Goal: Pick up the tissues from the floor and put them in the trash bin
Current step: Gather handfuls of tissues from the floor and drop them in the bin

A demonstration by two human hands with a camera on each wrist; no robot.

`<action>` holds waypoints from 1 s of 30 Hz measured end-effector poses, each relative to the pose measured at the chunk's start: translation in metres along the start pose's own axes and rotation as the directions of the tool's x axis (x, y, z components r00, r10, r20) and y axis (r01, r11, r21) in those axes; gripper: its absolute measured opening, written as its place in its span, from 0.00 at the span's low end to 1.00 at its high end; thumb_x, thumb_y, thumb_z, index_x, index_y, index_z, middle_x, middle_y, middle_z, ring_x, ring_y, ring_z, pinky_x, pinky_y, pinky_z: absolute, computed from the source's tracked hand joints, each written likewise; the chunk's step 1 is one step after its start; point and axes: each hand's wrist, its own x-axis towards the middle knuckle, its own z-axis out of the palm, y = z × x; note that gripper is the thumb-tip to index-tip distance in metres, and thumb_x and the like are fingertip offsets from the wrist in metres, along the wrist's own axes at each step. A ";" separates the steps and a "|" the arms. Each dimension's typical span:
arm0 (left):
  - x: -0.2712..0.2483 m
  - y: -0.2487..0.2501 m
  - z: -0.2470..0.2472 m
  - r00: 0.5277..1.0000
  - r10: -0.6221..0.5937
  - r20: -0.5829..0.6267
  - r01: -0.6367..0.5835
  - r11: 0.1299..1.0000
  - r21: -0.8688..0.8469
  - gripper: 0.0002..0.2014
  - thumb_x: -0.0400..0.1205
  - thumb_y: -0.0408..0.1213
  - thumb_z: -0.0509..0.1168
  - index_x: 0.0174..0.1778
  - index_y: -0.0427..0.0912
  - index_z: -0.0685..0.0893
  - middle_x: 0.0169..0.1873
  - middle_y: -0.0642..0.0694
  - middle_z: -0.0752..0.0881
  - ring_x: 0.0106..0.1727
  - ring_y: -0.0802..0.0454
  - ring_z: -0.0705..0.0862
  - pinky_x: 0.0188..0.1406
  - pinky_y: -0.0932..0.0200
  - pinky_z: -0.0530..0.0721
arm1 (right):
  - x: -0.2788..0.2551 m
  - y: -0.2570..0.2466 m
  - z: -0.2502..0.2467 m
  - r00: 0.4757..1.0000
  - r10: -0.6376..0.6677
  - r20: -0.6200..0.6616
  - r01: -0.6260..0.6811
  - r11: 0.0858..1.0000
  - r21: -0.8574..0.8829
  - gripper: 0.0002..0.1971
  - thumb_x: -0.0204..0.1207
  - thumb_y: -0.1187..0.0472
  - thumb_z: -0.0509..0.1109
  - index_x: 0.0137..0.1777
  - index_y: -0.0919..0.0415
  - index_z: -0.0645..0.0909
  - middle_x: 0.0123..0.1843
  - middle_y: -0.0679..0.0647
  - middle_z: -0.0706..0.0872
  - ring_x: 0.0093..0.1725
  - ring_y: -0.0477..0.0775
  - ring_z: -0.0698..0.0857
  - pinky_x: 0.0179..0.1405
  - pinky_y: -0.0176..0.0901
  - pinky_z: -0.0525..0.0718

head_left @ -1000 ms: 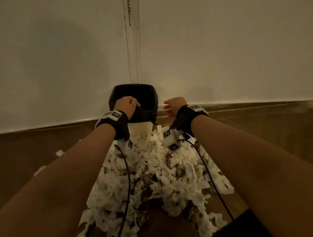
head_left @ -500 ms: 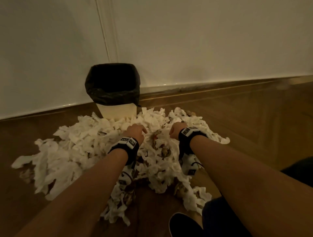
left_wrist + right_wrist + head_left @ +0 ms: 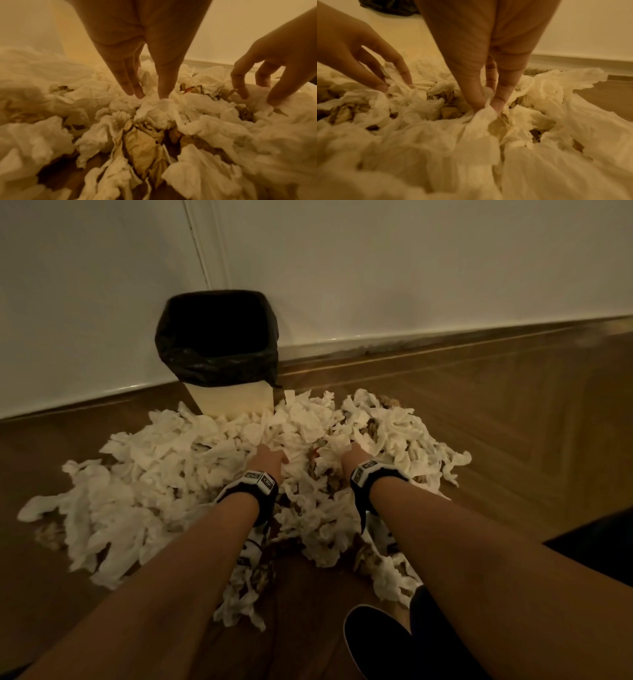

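White crumpled tissues (image 3: 191,460) lie in a broad heap on the wooden floor (image 3: 496,422), spread out in front of the trash bin (image 3: 236,402) and pressed up against its pale lower wall; brownish scraps show here and there among them. Both hands are down in the middle of the heap, side by side but apart. The left hand (image 3: 269,462) points downward, and in the left wrist view its fingers (image 3: 132,86) lie close together opposite the thumb, with a wad of tissue caught between the tips. The right hand (image 3: 354,455) reaches down the same way; in the right wrist view its thumb and fingertips (image 3: 499,105) pinch a fold of tissue, which is drawn up into a small peak around them. Each forearm carries a black wrist strap (image 3: 251,491) with a white tag, and a small white device hangs beneath each wrist over the paper. The bin stands upright near the wall (image 3: 411,268), lined with a black bag (image 3: 219,361) folded over its rim; its inside is dark and I cannot tell what it holds. A pale baseboard (image 3: 445,335) runs along the foot of the wall behind it. At the lower edge of the head view, a dark shoe (image 3: 373,642) rests on the floor beside the near fringe of tissues.
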 end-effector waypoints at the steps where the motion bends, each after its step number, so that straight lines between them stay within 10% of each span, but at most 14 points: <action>1: 0.002 0.000 -0.002 1.000 -0.010 0.005 0.009 1.000 0.009 0.17 0.82 0.34 0.65 0.67 0.45 0.78 0.72 0.38 0.69 0.66 0.41 0.77 0.64 0.54 0.76 | 0.003 0.000 -0.003 1.000 0.016 -0.005 -0.016 1.000 -0.023 0.25 0.81 0.62 0.63 0.76 0.69 0.66 0.77 0.66 0.66 0.75 0.66 0.69 0.73 0.55 0.72; 8: 0.006 -0.004 -0.011 0.987 -0.064 -0.145 0.030 0.974 -0.226 0.13 0.84 0.28 0.55 0.61 0.40 0.79 0.60 0.36 0.82 0.58 0.38 0.81 0.55 0.49 0.82 | 0.001 0.000 -0.032 0.999 -0.011 -0.035 0.021 0.952 0.304 0.12 0.77 0.65 0.69 0.59 0.64 0.86 0.58 0.57 0.86 0.56 0.59 0.85 0.60 0.47 0.83; 11: 0.008 -0.006 -0.017 0.985 -0.095 -0.141 0.046 0.949 -0.313 0.20 0.84 0.27 0.52 0.72 0.42 0.71 0.66 0.33 0.75 0.64 0.34 0.76 0.61 0.46 0.76 | -0.005 -0.005 -0.043 0.998 -0.029 0.047 -0.013 0.692 0.722 0.16 0.80 0.68 0.65 0.66 0.63 0.81 0.56 0.54 0.85 0.54 0.55 0.83 0.59 0.41 0.82; 16: 0.001 -0.012 -0.042 0.977 -0.146 -0.152 0.062 0.887 -0.458 0.18 0.85 0.33 0.51 0.71 0.40 0.74 0.67 0.32 0.76 0.63 0.33 0.77 0.64 0.43 0.78 | -0.021 -0.013 -0.062 0.992 -0.111 0.063 -0.007 0.448 0.894 0.19 0.81 0.66 0.62 0.72 0.60 0.75 0.73 0.60 0.76 0.71 0.60 0.77 0.57 0.44 0.80; 19: -0.009 -0.014 -0.062 0.970 -0.184 -0.157 0.078 0.853 -0.516 0.19 0.84 0.35 0.55 0.72 0.39 0.74 0.70 0.34 0.74 0.68 0.34 0.74 0.67 0.46 0.75 | -0.033 -0.018 -0.077 0.993 -0.115 0.021 0.042 0.522 0.852 0.24 0.78 0.57 0.68 0.74 0.62 0.73 0.73 0.59 0.77 0.71 0.59 0.77 0.56 0.43 0.80; 21: -0.020 -0.012 -0.079 0.967 -0.199 -0.158 0.078 0.824 -0.562 0.22 0.82 0.41 0.60 0.72 0.40 0.72 0.71 0.35 0.71 0.69 0.35 0.74 0.68 0.47 0.75 | -0.043 -0.023 -0.092 0.987 -0.161 -0.022 0.135 0.736 0.663 0.27 0.78 0.62 0.69 0.76 0.64 0.69 0.74 0.59 0.75 0.73 0.60 0.74 0.68 0.44 0.75; 25: -0.040 -0.011 -0.113 0.948 -0.166 -0.273 0.001 0.855 -0.518 0.23 0.80 0.44 0.65 0.69 0.37 0.72 0.64 0.36 0.78 0.63 0.36 0.78 0.58 0.51 0.78 | -0.064 -0.039 -0.117 0.938 -0.262 -0.226 0.346 0.739 0.578 0.28 0.79 0.65 0.66 0.79 0.54 0.66 0.76 0.56 0.73 0.74 0.57 0.73 0.62 0.29 0.68; 30: -0.069 -0.009 -0.158 0.934 -0.116 -0.338 -0.075 0.861 -0.502 0.15 0.84 0.32 0.57 0.66 0.33 0.74 0.55 0.34 0.85 0.48 0.44 0.84 0.44 0.53 0.81 | -0.089 -0.087 -0.157 0.957 -0.193 -0.216 0.266 0.290 0.919 0.19 0.78 0.67 0.68 0.69 0.67 0.77 0.69 0.65 0.80 0.69 0.63 0.79 0.66 0.47 0.78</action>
